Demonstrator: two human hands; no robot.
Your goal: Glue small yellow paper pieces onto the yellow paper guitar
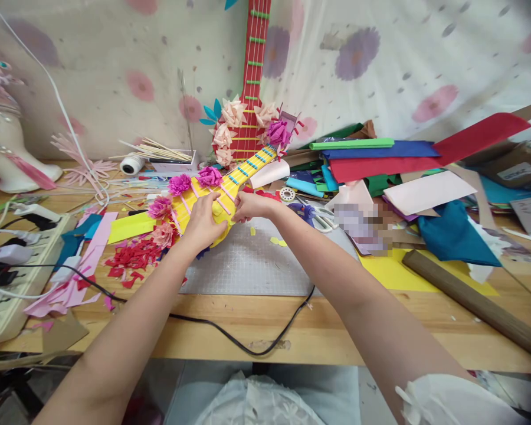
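Note:
A yellow craft lute (183,219) lies slanted on the grey cutting mat (265,268), its neck pointing up and to the right. Blue frets, pink strips and pink and magenta paper flowers (180,185) decorate it. My left hand (201,221) rests on the body, thumb and fingers apart around a small yellow crumpled piece (218,209). At the body's right edge, my right hand (252,205) has its fingers pinched together; what is between them is too small to make out. Small yellow petal-shaped scraps (278,241) lie on the mat.
Behind stands a red lute (253,71) with peach flowers. Red paper scraps (130,260) and a power strip (30,271) are at left. Scissors (323,220), stacked coloured paper (380,150) and a brown roll (473,301) lie right. A black cable (230,339) crosses the front.

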